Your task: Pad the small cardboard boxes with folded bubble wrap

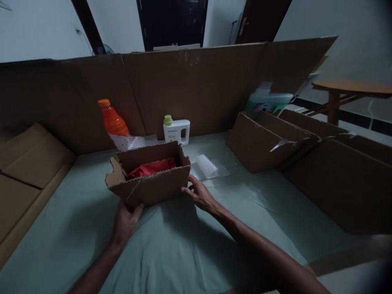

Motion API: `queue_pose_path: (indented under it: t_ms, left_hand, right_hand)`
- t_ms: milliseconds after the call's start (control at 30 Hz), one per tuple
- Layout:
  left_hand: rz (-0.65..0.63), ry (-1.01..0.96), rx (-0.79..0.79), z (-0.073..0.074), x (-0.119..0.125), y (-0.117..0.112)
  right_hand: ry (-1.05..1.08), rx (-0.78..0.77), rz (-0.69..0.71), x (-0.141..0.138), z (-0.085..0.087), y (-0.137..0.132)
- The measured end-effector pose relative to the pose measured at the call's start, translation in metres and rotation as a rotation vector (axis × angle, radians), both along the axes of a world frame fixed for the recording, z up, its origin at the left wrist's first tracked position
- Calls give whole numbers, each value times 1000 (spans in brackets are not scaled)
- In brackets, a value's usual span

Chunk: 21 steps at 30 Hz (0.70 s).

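Note:
A small open-topped cardboard box (159, 188) is held between my two hands in the middle of the view, with a red item (154, 167) lying inside it. My left hand (126, 220) grips the box's lower left corner, thumb along the near side and the other fingers hidden beneath. At the right end, my right hand (199, 195) has its thumb and fingers against the box's corner. Whether the box's base touches the cloth I cannot tell. Just behind stand an orange bottle (114, 120) and a white jug (177, 131) with a green cap.
Bubble wrap (206, 165) lies right of the box on the green cloth (171, 245). A tall cardboard wall (196, 90) closes off the back. More cardboard boxes (263, 141) stand at right, one holding a teal container (269, 100); folded cardboard (27, 159) lines the left.

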<state>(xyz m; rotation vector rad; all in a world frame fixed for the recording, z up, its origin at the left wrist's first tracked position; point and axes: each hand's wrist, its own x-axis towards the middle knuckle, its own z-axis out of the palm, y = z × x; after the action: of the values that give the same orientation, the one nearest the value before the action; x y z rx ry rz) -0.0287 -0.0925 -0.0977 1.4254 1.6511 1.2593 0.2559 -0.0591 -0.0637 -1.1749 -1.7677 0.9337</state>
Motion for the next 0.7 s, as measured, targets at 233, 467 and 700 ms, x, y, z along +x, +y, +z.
queue_pose_path:
  t_ms: [233, 467, 700]
  left_hand:
    - [22, 59, 7, -10, 11, 17]
    - [44, 51, 21, -11, 7, 10]
    - [65, 69, -34, -18, -9, -48]
  right_hand:
    - [-362, 317, -498, 85, -1, 27]
    - [-450, 157, -583, 116, -5, 41]
    - [-490, 349, -182, 92, 21, -75]
